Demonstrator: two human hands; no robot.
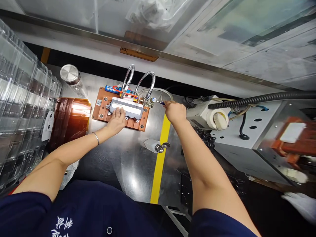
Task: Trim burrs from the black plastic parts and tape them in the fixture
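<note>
My left hand (pixel 117 121) lies with its fingers stretched out on a grey housing (pixel 134 112) with a white label strip. The housing sits on a brown fixture plate (pixel 98 112) fitted with bolts and clips. Off to the right, my right hand (pixel 175 112) is closed around a thin tool with a dark blue handle (pixel 162 103). Its slim shaft points left at a round metal fitting (pixel 150 102) with a blue-and-white end; whether they touch I cannot tell. Two bent metal hoses (pixel 151 74) rise behind the housing, near a blue cylinder (pixel 111 89).
Clear plastic trays (pixel 22 98) are stacked at the left, beside amber film-wrapped material (pixel 71 113) and a lidded bottle (pixel 71 77). A dispenser bottle (pixel 153 144) stands near the yellow tape (pixel 158 177). Machinery (pixel 209 115) with a black corrugated hose borders the right.
</note>
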